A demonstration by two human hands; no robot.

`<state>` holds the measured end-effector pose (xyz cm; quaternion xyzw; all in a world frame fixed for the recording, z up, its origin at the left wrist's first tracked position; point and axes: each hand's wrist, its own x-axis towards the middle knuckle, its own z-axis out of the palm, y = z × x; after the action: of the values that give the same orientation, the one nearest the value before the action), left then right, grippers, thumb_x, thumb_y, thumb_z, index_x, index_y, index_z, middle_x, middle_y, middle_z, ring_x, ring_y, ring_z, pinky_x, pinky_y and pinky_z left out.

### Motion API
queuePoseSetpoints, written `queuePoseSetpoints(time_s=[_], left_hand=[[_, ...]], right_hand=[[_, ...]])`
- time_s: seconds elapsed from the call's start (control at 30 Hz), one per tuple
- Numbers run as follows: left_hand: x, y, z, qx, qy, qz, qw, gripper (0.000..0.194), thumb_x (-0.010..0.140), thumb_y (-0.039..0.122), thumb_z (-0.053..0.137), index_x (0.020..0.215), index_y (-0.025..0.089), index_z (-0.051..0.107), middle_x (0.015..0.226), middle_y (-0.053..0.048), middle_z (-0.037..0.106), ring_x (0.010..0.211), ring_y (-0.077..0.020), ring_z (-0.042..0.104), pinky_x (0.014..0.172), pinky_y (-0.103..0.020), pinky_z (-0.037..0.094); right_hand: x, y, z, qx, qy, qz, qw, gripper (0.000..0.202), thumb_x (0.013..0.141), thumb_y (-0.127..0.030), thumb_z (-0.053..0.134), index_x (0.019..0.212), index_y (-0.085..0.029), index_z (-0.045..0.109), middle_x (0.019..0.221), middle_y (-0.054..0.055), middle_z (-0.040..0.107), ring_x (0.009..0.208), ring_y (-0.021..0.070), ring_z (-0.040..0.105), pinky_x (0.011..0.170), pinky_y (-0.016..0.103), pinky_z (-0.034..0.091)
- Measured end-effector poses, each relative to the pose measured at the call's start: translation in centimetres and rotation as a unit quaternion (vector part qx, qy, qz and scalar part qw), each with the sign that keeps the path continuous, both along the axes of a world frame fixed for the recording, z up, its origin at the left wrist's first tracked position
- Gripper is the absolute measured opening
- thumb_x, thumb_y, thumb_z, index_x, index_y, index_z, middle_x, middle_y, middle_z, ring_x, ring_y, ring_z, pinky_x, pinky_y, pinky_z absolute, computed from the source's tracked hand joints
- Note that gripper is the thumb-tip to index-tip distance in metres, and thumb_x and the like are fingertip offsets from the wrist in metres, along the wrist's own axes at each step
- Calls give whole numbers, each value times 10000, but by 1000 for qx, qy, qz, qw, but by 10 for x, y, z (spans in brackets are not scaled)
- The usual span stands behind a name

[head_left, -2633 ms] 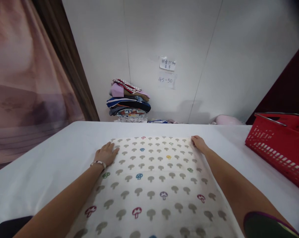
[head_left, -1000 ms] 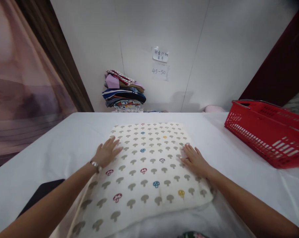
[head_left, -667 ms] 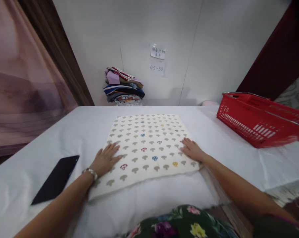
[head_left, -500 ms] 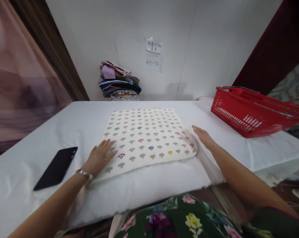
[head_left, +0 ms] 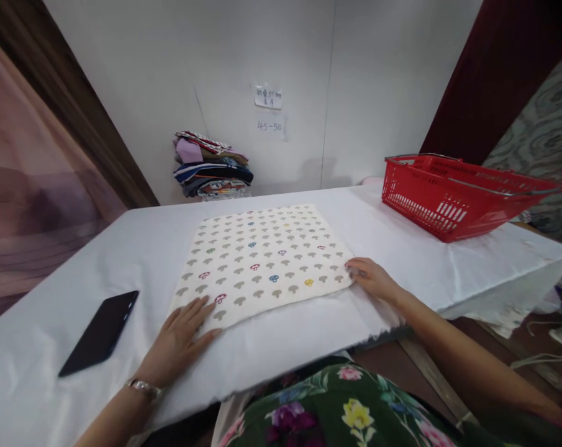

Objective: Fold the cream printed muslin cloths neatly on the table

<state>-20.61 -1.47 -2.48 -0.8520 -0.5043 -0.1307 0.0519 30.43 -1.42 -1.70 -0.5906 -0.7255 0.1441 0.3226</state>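
A cream cloth with a mushroom print (head_left: pixel 262 254) lies spread out on the white-covered table in front of me. My left hand (head_left: pixel 181 338), with a bracelet at the wrist, rests flat with fingers stretched over the cloth's near left corner. At the near right corner, my right hand (head_left: pixel 371 276) has its fingers closed on the cloth's edge. The thumb of that hand is partly hidden. The cloth looks mostly flat, and its near edge runs between my two hands.
Left of my left hand lies a black phone or tablet (head_left: pixel 99 333). A stack of folded clothes (head_left: pixel 212 171) stands at the back against the wall. On the right of the white-covered table (head_left: pixel 281 338) sits a red shopping basket (head_left: pixel 420 198). Paper notes (head_left: pixel 269 127) hang on the wall.
My right hand has come in to the cloth's near right corner and closed on it. The rumpled right edge now lies flatter. My left hand stays at the left corner; the view has shifted.
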Motion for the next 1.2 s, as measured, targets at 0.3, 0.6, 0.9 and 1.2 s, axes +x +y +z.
queuePoseSetpoints(time_s=[0.3,0.6,0.9,1.2], left_hand=[[29,-18,12,56,-23,-87,994,393,833,412,489,1193,257,524,1305,-69,487,1177,-242,462,997,-442,370],[92,-2,18,-1,-55,-160,986,244,880,246,435,1051,201,602,1006,-83,604,929,-193,545,824,-367,456],[95,3,16,-52,-130,-114,983,267,909,272,373,985,195,617,940,-57,600,874,-169,535,810,-351,430],[98,2,22,-90,-159,-92,979,270,903,275,378,922,201,637,906,-42,598,844,-161,531,794,-341,421]], right_hand=[[-10,-17,13,106,-152,96,978,348,822,-233,450,1148,-214,571,1201,85,556,1147,214,469,977,419,386],[-32,-10,14,71,-192,204,958,266,879,-280,412,1061,-230,600,1084,86,589,1029,207,527,990,467,360],[-27,0,13,0,-123,154,980,297,903,-345,355,1023,-246,608,982,55,644,952,201,579,877,413,471],[-38,-5,12,88,-166,189,964,266,866,-289,442,1079,-257,597,1131,84,584,1053,235,525,890,451,433]])
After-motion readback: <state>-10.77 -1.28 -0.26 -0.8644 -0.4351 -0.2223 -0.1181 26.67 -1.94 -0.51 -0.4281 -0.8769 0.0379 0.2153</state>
